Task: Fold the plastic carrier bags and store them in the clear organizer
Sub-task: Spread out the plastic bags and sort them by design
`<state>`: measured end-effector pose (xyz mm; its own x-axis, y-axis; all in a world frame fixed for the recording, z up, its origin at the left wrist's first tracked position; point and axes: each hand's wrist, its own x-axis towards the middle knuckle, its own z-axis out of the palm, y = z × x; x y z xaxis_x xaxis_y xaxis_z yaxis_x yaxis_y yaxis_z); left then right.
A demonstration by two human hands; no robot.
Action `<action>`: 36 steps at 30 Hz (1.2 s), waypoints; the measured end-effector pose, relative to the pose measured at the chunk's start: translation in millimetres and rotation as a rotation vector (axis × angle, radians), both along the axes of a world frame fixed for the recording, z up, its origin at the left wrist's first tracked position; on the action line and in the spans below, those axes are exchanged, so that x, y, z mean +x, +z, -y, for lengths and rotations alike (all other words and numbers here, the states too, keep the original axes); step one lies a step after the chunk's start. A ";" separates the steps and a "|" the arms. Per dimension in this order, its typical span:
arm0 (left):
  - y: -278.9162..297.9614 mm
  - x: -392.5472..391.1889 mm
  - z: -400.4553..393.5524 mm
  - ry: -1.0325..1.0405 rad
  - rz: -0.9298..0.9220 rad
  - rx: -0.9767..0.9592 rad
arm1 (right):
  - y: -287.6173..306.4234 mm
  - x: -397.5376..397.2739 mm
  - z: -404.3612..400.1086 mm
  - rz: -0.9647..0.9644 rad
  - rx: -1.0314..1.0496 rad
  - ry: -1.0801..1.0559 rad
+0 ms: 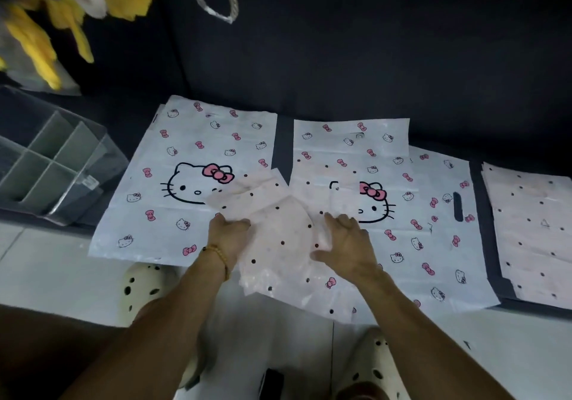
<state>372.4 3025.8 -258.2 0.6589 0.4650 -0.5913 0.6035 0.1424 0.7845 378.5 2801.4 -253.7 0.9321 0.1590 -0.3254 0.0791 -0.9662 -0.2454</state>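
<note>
A single head-worn wide-angle camera looks steeply down and forward, close over both forearms; the dark sofa seat (371, 68) fills the frame's upper half.

The pink dotted bag (280, 238) is seen to be thin, translucent plastic, crinkled and softly matt, with the print beneath showing faintly through it. The white cat-print bags (192, 164) are made of smooth plastic film with a slight sheen and shallow fold creases. A second pink dotted bag (532, 235) at the far right is likewise matt and lightly wrinkled. The clear organizer (58, 164) is formed of rigid transparent plastic, glossy, with reflections on its walls and dividers. The dark sofa (371, 59) is covered in matt cloth. The floor (55, 275) is laid with smooth pale tiles. A beaded bracelet (220, 255) looks polished.
</note>
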 end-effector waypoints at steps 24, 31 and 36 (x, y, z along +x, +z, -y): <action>4.1 -11.3 -40.0 0.063 0.003 -0.182 | 27.5 6.6 -84.1 -0.101 0.925 -0.814; -1.7 -13.3 -30.4 -0.172 0.075 0.035 | 20.2 4.0 -79.3 -0.346 0.793 -0.308; -9.9 -11.6 -41.9 -0.070 -0.029 0.006 | 11.6 15.3 -39.0 0.105 0.380 -0.663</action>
<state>360.8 3067.7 -268.1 0.6729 0.4217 -0.6078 0.6340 0.0946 0.7675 393.9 2840.4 -242.1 0.8943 -0.3608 -0.2648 -0.4460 -0.6704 -0.5930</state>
